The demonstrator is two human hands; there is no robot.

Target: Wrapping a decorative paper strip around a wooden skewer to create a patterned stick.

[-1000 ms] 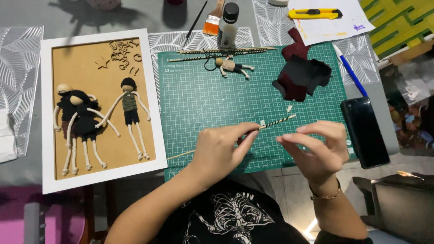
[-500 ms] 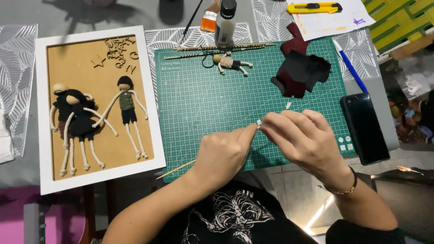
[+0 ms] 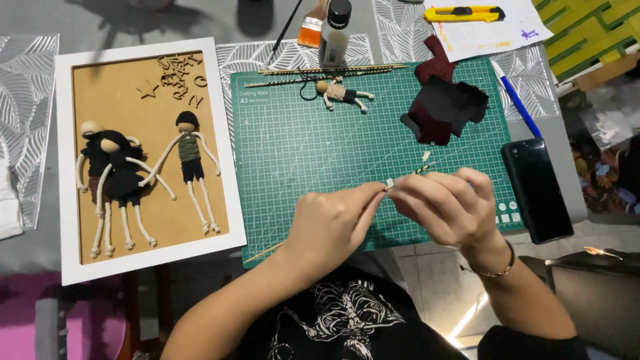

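Both hands meet over the front of a green cutting mat. My left hand pinches one end of a thin stick wrapped in pale twine; the stick's bare end pokes out below my left wrist. My right hand grips the wrapped stick from the right, fingers curled around it, with the twine's loose end sticking up past them. Hands touch at the fingertips.
A white frame with three rope dolls lies left. On the mat's far side are a small doll, wrapped sticks and dark fabric pieces. A glue bottle, brush, yellow cutter, blue pen and black phone surround it.
My right hand has slid left along the stick until it met my left hand. The stick now shows less of its wrapped length.
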